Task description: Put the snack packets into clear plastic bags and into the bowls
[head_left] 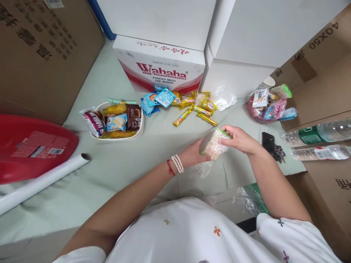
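Note:
Both hands hold a clear plastic snack packet with green ends and pale contents, over the table. My left hand, with a white bead bracelet on its wrist, grips the packet's lower left end. My right hand pinches its upper right edge. A crumpled clear wrapper hangs or lies just below the left fingers; I cannot tell which. Beyond the hands lie several yellow snack sticks and blue snack packets. To the left, a white container holds assorted wrapped snacks.
A Wahaha water carton stands at the back against white boxes. At right are a reddish bowl of snacks, keys and plastic bottles. A white roll and red plastic object lie left.

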Available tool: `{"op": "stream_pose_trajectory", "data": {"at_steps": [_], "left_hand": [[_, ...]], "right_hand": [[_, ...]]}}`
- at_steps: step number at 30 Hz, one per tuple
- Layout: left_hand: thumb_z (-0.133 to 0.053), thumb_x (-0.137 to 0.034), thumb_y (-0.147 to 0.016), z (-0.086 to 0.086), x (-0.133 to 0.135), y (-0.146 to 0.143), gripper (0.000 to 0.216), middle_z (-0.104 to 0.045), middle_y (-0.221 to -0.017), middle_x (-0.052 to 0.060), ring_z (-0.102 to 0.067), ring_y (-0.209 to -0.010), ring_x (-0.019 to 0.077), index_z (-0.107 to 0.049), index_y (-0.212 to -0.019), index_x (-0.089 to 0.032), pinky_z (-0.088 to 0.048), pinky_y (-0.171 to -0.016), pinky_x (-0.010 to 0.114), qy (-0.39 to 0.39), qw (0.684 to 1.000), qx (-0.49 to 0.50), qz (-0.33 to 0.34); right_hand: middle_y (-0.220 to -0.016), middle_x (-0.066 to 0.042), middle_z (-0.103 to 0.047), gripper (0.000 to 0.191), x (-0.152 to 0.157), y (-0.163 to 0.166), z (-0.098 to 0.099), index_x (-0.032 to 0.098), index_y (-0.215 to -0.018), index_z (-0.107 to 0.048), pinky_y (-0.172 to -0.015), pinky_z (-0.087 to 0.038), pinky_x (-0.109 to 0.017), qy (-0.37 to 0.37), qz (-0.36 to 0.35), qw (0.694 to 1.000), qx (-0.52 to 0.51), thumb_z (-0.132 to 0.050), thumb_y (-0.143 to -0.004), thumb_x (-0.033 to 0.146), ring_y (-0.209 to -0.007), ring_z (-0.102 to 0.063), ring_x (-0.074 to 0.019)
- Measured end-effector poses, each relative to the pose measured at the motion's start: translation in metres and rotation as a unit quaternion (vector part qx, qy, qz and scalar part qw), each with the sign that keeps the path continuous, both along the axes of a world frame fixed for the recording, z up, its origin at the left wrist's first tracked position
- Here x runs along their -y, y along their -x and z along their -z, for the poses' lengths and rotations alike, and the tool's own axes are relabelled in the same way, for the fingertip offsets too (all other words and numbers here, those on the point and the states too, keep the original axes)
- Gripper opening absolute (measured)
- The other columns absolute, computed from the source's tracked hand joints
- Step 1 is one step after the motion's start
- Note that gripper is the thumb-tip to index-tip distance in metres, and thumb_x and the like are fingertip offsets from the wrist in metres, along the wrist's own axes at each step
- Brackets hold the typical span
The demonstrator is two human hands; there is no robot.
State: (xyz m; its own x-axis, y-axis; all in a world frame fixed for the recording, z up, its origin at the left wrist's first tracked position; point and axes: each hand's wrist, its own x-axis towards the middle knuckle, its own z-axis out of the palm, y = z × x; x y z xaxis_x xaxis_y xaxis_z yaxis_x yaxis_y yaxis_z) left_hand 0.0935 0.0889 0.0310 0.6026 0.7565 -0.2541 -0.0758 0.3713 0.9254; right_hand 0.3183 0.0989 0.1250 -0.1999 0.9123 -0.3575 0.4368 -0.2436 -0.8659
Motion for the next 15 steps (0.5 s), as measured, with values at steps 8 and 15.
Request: {"op": "stream_pose_trajectory", "data": {"at_steps": [8, 15], "left_hand": [[-0.079, -0.051, -0.074, 0.019, 0.050, 0.016, 0.040, -0.066, -0.056, 0.003, -0.052, -0.041, 0.0094, -0.058, -0.068, -0.017, -0.045, -0.048, 0.024, 0.211, 0.974, -0.087, -0.002], [-0.070, -0.027, -0.075, 0.023, 0.045, 0.013, 0.022, -0.057, -0.050, -0.002, -0.044, -0.045, 0.0086, -0.059, -0.059, -0.017, -0.035, -0.048, 0.023, 0.138, 0.985, -0.085, -0.055]], "right_hand": [[-0.097, -0.004, -0.070, 0.025, 0.015, 0.020, 0.051, 0.022, -0.106, -0.061, -0.083, -0.052, -0.037, -0.187, -0.027, 0.968, 0.166, -0.063, -0.083, 0.031, -0.087, -0.064, -0.0233], [-0.118, -0.015, -0.068, 0.034, 0.070, 0.063, 0.072, 0.022, -0.126, -0.060, -0.089, -0.051, -0.047, -0.372, -0.104, 0.883, 0.266, -0.053, -0.093, 0.016, -0.106, -0.061, -0.0322]]}}
